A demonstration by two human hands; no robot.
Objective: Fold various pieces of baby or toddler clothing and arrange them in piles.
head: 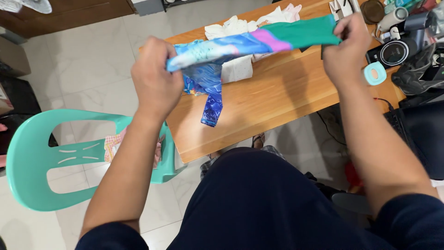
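on the far left a mint green chair stands on the pale tiled floor, with a small patterned cloth lying on its seat. next comes the left hand, raised over the near corner of the table and closed in a fist around the blue printed end of a small garment; the fingers are curled shut on the fabric, knuckles toward the camera. from that fist a loose blue part of the garment hangs down to just above the wood, while the main length runs taut up and to the right, passing from blue through a pink band to teal. behind it on the table lies a pile of white clothes. the right hand pinches the teal end between thumb and fingers, shut tight on the edge. so the garment spans the gap between both grips, held in the air above the table, stretched lengthwise and touching neither the pile nor, as far as can be told, the board. the step in hand looks like stretching the piece straight; the next move would call for keeping both ends level and the hanging part gathered. to the right sit a teal oval thing and a clutter of gear.
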